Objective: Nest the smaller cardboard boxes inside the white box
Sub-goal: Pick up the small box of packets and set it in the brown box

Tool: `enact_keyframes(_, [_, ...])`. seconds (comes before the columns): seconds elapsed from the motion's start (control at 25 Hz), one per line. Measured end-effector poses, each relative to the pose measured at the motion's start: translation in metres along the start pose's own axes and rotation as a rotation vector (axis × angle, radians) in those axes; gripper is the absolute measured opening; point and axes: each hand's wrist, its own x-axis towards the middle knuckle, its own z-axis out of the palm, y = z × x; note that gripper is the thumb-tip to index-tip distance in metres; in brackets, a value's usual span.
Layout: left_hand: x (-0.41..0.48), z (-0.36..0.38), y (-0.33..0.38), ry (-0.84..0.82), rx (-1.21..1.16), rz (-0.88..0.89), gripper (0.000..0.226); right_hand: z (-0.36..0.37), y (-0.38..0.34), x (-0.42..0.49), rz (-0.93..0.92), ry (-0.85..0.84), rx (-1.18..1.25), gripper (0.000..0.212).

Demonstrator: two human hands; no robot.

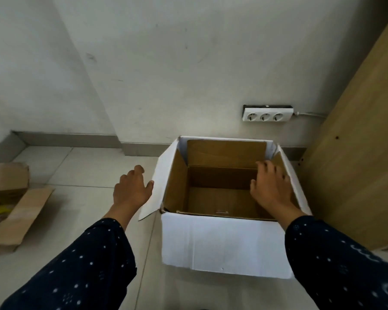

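The white box (222,242) stands open on the tiled floor in front of me, brown inside, all flaps spread outward; nothing lies in it. My right hand (271,186) hovers over the box's right inner side, fingers apart, holding nothing. Just outside the box's left flap is my left hand (131,186), fingers spread, thumb near the flap's edge, with nothing in it. A smaller brown cardboard box (9,198) lies at the far left, its flap open and yellow print showing inside.
A wooden cabinet panel (356,142) rises close against the box's right side. A white power strip (267,114) with three sockets hangs on the wall behind the box. Grey skirting runs along the wall. Tiled floor lies between the two boxes.
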Motion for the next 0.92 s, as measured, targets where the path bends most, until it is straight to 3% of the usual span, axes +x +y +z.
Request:
enact_keyframes(0.2, [-0.010, -0.050, -0.099, 0.020, 0.261, 0.042, 0.053, 0.003, -0.136, -0.014, -0.200, -0.046, 0.079, 0.060])
enact_keyframes(0.52, [-0.017, -0.114, -0.350, 0.033, 0.289, -0.205, 0.057, 0.049, -0.413, -0.074, -0.465, -0.165, 0.230, 0.062])
enact_keyframes(0.76, [-0.025, -0.113, -0.523, -0.025, 0.265, -0.385, 0.056, 0.129, -0.579, -0.123, -0.497, -0.348, 0.299, 0.063])
enact_keyframes(0.92, [-0.019, -0.102, -0.603, 0.002, 0.332, -0.392, 0.058, 0.187, -0.664, -0.151, -0.369, -0.563, 0.413, 0.072])
